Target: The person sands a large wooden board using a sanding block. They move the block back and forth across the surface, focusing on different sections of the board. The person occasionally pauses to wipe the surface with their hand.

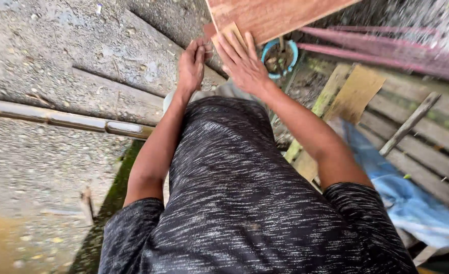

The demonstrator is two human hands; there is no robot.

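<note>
Hands first: the right hand point(242, 61) lies open, fingers spread flat on a small tan rectangular piece of wood or sanding block point(230, 33), pressing it against the lower corner of a broad reddish-brown wooden board point(270, 15) that runs out past the top edge of the view. The left hand point(191, 65) sits just beside it, fingers curled and closed on the near corner of that same board, the thumb side touching the board's edge; whether it pinches anything else there I cannot tell.

Both bare forearms reach forward from a dark grey, white-flecked short-sleeved shirt point(234, 203) that fills the lower middle of the view.

Just past the right hand, beneath the board's edge, stands a round light-blue bucket point(289, 53) with dark matter inside. To the right of the bucket run two thin pinkish-red metal bars point(377, 53), slanting toward the right edge. Below them lies a platform of weathered grey planks point(427, 147), with a yellowish plywood scrap point(355, 91) leaning across its near edge and a grey stick point(410, 123) lying slantwise on it. A crumpled blue plastic sheet point(412, 203) is draped over the platform's lower right corner.

On the left, rough grey concrete ground point(41, 50) spreads out, crossed by a long bamboo pole point(62, 119).
</note>
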